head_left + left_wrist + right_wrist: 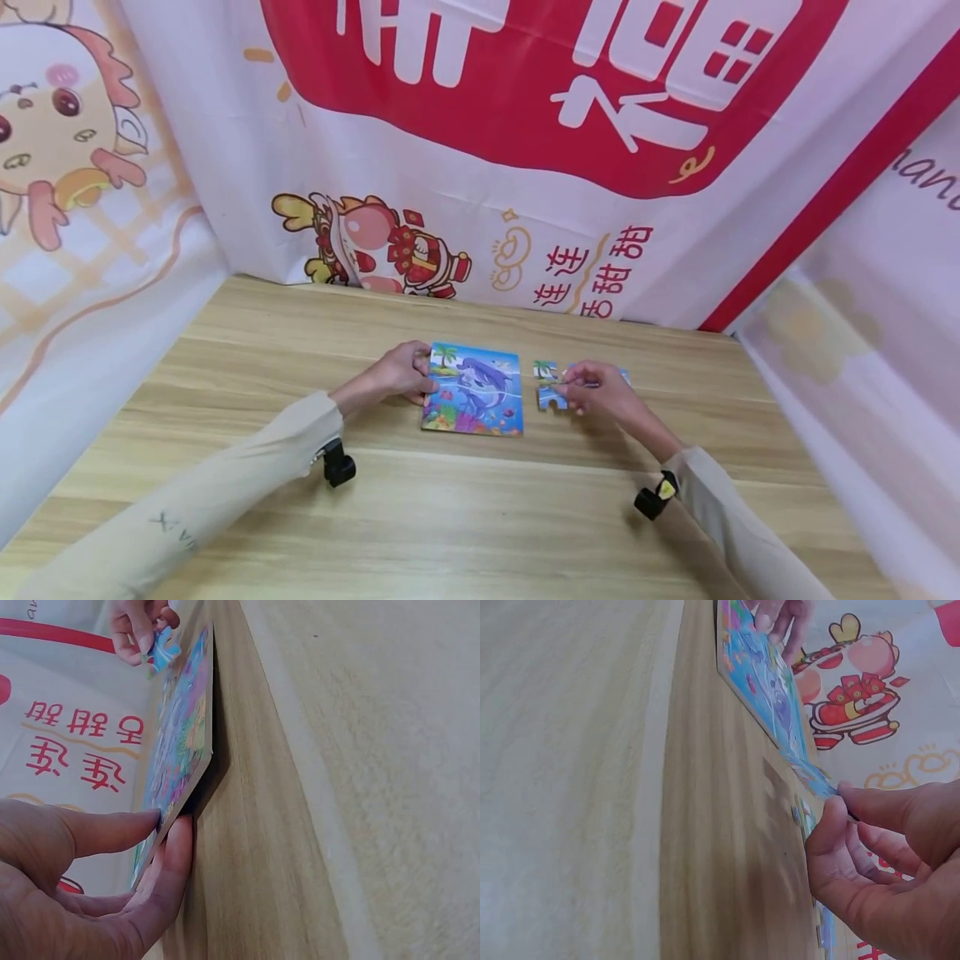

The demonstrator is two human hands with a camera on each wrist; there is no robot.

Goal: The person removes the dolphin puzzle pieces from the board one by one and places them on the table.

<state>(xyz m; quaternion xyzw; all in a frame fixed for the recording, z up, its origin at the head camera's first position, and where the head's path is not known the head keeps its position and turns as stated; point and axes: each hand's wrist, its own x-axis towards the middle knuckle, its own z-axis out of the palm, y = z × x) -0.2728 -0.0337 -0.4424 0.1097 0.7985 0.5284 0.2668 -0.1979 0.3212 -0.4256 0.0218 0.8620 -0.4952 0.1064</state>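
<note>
Your left hand grips the dolphin picture board by its left edge, fingers beneath it, over the table. To the board's right, your right hand pinches a puzzle piece near other pieces.

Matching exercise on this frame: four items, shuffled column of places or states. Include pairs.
Column 1
1. Left hand
2. Tabletop
3. Right hand
4. Dolphin board

Column 2
A. Pinches a puzzle piece between thumb and finger
B. Between the two hands, picture side up
C. Grips the board along one side
D. Light wood grain

Pairs: 1-C, 2-D, 3-A, 4-B
</note>
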